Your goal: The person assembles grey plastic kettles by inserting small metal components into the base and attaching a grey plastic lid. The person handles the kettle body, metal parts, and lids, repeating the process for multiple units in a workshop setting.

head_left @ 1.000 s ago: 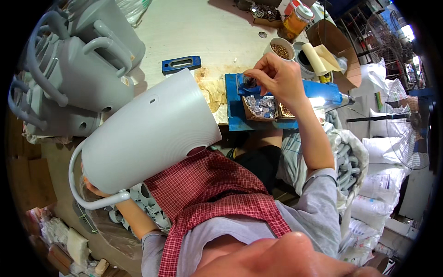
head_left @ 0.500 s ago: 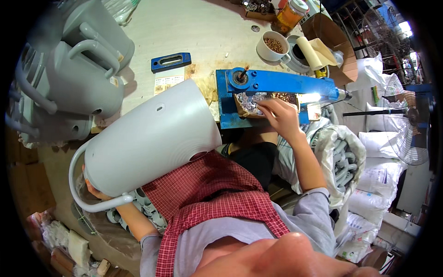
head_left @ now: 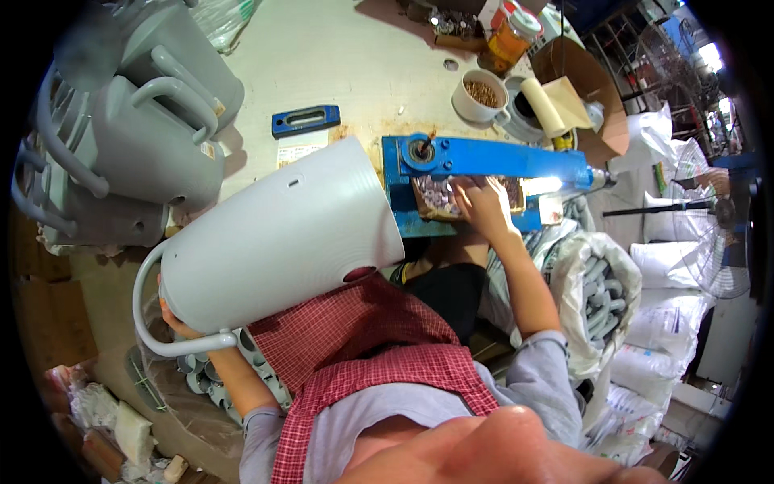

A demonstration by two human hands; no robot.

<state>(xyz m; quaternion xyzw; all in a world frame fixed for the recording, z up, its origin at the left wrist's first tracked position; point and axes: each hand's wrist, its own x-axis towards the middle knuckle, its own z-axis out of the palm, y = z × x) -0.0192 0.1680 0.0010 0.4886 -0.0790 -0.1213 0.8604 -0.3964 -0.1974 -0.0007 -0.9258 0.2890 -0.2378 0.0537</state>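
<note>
A large grey watering can [head_left: 274, 234] lies tilted across my lap, its looped handle toward the lower left. It has a small slot in its upper side and a round dark hole in its lower side. My left hand [head_left: 175, 319] grips its lower-left end; the can and handle hide part of the fingers. My right hand [head_left: 486, 208] reaches into a shallow box of small metal parts [head_left: 436, 202] under the arm of a blue press [head_left: 508, 159]. Its fingers are bent down among the parts, and whatever is between the fingertips is hidden.
More grey watering cans [head_left: 153, 141] stand at the left of the table. A blue slotted block [head_left: 305, 121], a white cup of small brass-coloured parts [head_left: 481, 97] and a jar [head_left: 511, 42] rest beyond the press. To the right is a sack of grey curved pieces [head_left: 598, 294].
My right hand has shifted deeper into the box, its fingertips closer to the press arm. The watering can stays in my left hand. The whole view has shifted slightly.
</note>
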